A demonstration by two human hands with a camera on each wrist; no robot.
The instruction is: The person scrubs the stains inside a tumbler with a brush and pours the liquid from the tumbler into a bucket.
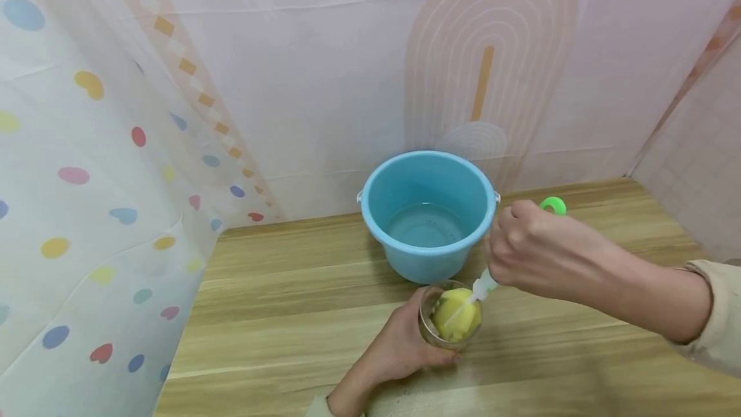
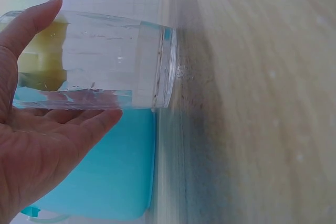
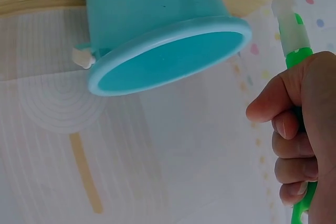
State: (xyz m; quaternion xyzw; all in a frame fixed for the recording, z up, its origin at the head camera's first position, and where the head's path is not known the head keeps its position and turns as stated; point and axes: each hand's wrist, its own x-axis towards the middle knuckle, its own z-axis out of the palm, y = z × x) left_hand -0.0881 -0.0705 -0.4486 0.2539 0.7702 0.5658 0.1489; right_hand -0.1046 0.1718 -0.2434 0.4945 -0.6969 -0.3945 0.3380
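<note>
Wrapping right fingers (image 3: pixel 294 157) round a green-handled brush (image 3: pixel 295 38), left fingers (image 2: pixel 100 125) round a clear cup (image 2: pixel 102 59), yellow sponge head (image 1: pixel 465 322) inside.

A clear cup (image 2: pixel 105 59) stands mouth up at the near side of the scene, its base at or just above the bench (image 1: pixel 278 320), gripped round the side by the left hand (image 1: pixel 399 343). In its upper part sits the yellow sponge head (image 1: pixel 457 315) of a brush (image 1: pixel 484 284); the white-and-green handle slants up to the far right, held in the right hand (image 1: pixel 538 246), a green loop end (image 1: pixel 554 204) showing beyond.
</note>
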